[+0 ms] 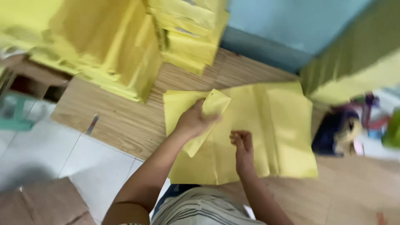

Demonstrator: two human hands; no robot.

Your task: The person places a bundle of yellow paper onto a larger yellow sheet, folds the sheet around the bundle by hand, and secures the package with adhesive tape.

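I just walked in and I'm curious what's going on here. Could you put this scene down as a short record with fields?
Left hand: left hand grips a folded yellow sheet, lifted at one corner
Right hand: right hand curled, pressing on the flat yellow sheets
Surface: wooden table
Behind: stacks of yellow sheets
Right side: blurred colourful items

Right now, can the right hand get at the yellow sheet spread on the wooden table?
Probably yes. The right hand already rests, fingers curled, on the spread yellow sheet; nothing lies between them. The left hand holds a folded yellow piece off to the side, clear of it.
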